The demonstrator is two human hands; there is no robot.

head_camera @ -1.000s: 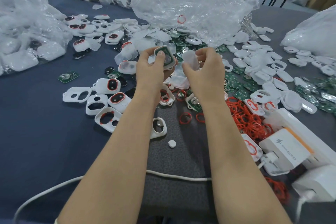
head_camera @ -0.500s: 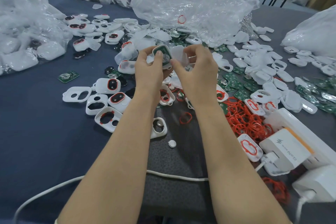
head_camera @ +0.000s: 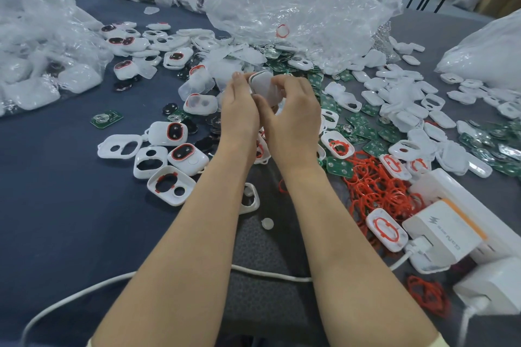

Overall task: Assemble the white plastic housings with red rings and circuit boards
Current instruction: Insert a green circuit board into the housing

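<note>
Both forearms are bare from the lower edge of the view up to the left hand [head_camera: 239,114] and the right hand [head_camera: 291,121]. A sliver of pale cream sleeve [head_camera: 442,343] shows near the right elbow, and another near the left elbow [head_camera: 89,343].

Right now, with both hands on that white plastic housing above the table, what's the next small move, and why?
Probably press the pale translucent cover fully onto the white plastic housing. The left hand and right hand both grip the pair, and a dark edge shows along the cover's upper left, so it looks not yet seated.
</note>
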